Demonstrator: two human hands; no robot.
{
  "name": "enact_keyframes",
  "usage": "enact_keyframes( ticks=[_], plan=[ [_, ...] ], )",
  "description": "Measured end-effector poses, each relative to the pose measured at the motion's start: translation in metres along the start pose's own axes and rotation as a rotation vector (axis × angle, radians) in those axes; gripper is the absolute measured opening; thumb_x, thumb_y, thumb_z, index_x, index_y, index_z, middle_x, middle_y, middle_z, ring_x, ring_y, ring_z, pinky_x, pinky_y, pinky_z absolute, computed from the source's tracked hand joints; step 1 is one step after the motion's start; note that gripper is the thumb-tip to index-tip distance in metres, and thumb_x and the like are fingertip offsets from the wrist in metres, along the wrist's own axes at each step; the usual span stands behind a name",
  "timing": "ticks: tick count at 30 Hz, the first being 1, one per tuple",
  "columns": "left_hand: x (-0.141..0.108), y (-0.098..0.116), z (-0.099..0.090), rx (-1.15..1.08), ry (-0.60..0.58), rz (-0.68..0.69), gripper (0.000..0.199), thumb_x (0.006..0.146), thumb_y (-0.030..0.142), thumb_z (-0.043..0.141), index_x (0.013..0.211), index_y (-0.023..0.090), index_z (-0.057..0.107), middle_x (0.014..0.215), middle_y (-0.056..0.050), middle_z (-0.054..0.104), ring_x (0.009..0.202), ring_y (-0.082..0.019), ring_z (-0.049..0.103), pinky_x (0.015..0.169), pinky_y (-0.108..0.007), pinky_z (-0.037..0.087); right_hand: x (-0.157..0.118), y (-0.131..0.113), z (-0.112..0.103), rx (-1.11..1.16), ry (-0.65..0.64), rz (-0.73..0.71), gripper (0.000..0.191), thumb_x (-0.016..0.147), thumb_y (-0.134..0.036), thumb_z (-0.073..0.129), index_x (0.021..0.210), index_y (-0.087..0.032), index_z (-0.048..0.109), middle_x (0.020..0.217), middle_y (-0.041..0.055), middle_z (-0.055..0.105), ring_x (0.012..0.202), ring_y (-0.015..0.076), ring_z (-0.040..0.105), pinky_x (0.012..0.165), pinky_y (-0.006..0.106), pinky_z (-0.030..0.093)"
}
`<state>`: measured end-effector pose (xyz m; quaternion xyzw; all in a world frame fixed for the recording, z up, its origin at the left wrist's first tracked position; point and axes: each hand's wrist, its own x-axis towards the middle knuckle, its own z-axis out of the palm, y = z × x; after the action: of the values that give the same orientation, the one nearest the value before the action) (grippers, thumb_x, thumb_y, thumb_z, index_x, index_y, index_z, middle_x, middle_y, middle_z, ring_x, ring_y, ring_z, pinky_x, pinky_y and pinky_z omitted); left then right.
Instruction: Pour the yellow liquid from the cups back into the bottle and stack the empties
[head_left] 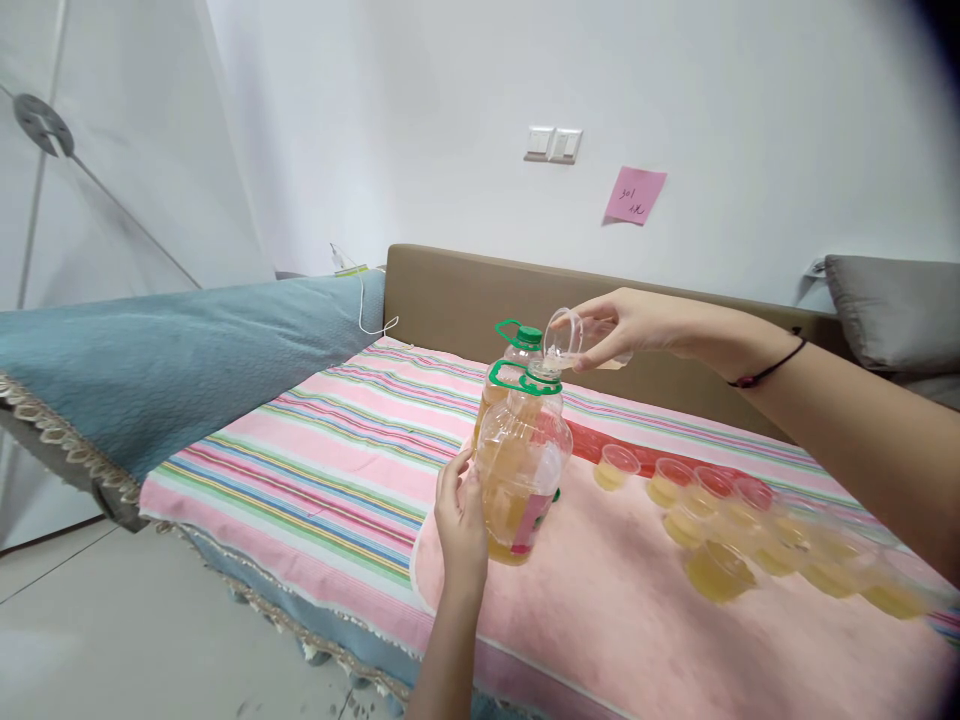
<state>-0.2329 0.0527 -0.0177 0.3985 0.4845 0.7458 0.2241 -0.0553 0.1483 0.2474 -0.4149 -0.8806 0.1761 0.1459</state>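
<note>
My right hand [611,325] grips a clear plastic cup [568,335], tipped on its side with its rim at the mouth of a large clear bottle [517,480]. This uncapped bottle holds yellow liquid and has a green ring handle round its neck. My left hand [460,510] rests against the bottle's left side, steadying it, fingers curved along the wall. Directly behind stands a second bottle [487,405] with a green cap [529,338]. Whether any liquid is left in the cup is hard to see.
Several clear cups of yellow liquid [718,572] stand on the pink mat [600,620] to the right, partly blurred. A red strip [637,445] lies behind them. The striped cover [322,440] ends at the front edge. A brown backrest [450,300] and grey cushion [892,310] stand behind.
</note>
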Motion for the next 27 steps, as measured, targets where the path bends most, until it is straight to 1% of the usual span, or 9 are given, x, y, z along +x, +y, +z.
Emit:
enact_keyframes(
  ticks=[4,11,13,16,18,21,23,25,27],
  plan=[
    [0.000,0.000,0.001,-0.003,-0.002,-0.012,0.038,0.090,0.050,0.050,0.107,0.020,0.065,0.116,-0.009,0.065,0.115,-0.025,0.057,0.097,-0.039,0.044,0.002,-0.006,-0.003,-0.040,-0.011,0.012,0.049,0.055,-0.053,0.081,0.101,-0.037,0.075,0.093,-0.0019,0.075,0.095,0.0308,0.067,0.078,0.041,0.053],
    [0.001,-0.001,0.000,-0.002,-0.008,-0.013,0.037,0.089,0.050,0.050,0.107,0.021,0.065,0.116,-0.009,0.065,0.115,-0.025,0.057,0.098,-0.039,0.043,0.011,-0.007,-0.011,-0.147,-0.066,-0.035,0.054,0.054,-0.055,0.081,0.105,-0.041,0.073,0.094,-0.0031,0.074,0.088,0.0293,0.068,0.065,0.040,0.053],
    [0.001,0.000,0.000,0.001,-0.012,-0.010,0.037,0.090,0.049,0.050,0.108,0.021,0.065,0.116,-0.009,0.065,0.114,-0.025,0.057,0.097,-0.039,0.044,0.015,-0.011,-0.013,-0.181,-0.069,-0.055,0.053,0.052,-0.054,0.083,0.103,-0.041,0.074,0.095,-0.0035,0.074,0.089,0.0298,0.068,0.067,0.041,0.053],
    [0.001,0.001,0.000,0.007,-0.017,-0.005,0.037,0.090,0.049,0.049,0.108,0.020,0.065,0.115,-0.009,0.065,0.114,-0.025,0.057,0.097,-0.039,0.044,0.020,-0.020,-0.014,-0.244,-0.038,-0.087,0.053,0.046,-0.049,0.086,0.097,-0.038,0.077,0.098,-0.0021,0.074,0.098,0.0333,0.066,0.075,0.043,0.052],
    [0.001,0.001,0.000,0.005,-0.025,0.002,0.037,0.091,0.048,0.049,0.108,0.020,0.065,0.116,-0.009,0.065,0.114,-0.025,0.057,0.098,-0.039,0.043,0.021,-0.027,-0.013,-0.292,-0.030,-0.115,0.055,0.045,-0.047,0.087,0.098,-0.037,0.076,0.100,-0.0019,0.074,0.099,0.0337,0.065,0.078,0.043,0.050],
    [0.000,0.000,0.000,-0.001,-0.032,0.003,0.036,0.091,0.048,0.049,0.109,0.021,0.065,0.116,-0.009,0.065,0.114,-0.024,0.057,0.098,-0.038,0.044,0.021,-0.034,-0.010,-0.412,-0.028,-0.213,0.058,0.051,-0.047,0.084,0.107,-0.037,0.074,0.107,-0.0009,0.072,0.098,0.0306,0.064,0.079,0.041,0.047],
    [0.000,0.000,0.000,0.000,-0.028,-0.002,0.036,0.090,0.049,0.050,0.109,0.021,0.065,0.116,-0.009,0.065,0.114,-0.025,0.057,0.098,-0.038,0.044,0.021,-0.035,-0.008,-0.544,-0.005,-0.339,0.055,0.059,-0.048,0.080,0.112,-0.036,0.072,0.110,0.0017,0.071,0.099,0.0291,0.062,0.081,0.040,0.043],
    [0.000,-0.001,0.000,0.001,-0.025,-0.001,0.036,0.090,0.049,0.050,0.108,0.021,0.065,0.116,-0.009,0.065,0.115,-0.025,0.057,0.097,-0.038,0.045,0.020,-0.035,-0.004,-0.681,0.035,-0.485,0.047,0.068,-0.045,0.076,0.113,-0.035,0.071,0.110,0.0044,0.070,0.102,0.0293,0.059,0.084,0.041,0.039],
    [0.000,-0.001,0.000,-0.001,-0.024,0.007,0.036,0.090,0.049,0.050,0.108,0.021,0.065,0.116,-0.009,0.065,0.114,-0.025,0.057,0.097,-0.038,0.045,0.017,-0.035,0.000,-0.790,0.081,-0.598,0.037,0.075,-0.039,0.072,0.112,-0.034,0.072,0.108,0.0054,0.070,0.105,0.0301,0.055,0.086,0.044,0.035]
  ],
)
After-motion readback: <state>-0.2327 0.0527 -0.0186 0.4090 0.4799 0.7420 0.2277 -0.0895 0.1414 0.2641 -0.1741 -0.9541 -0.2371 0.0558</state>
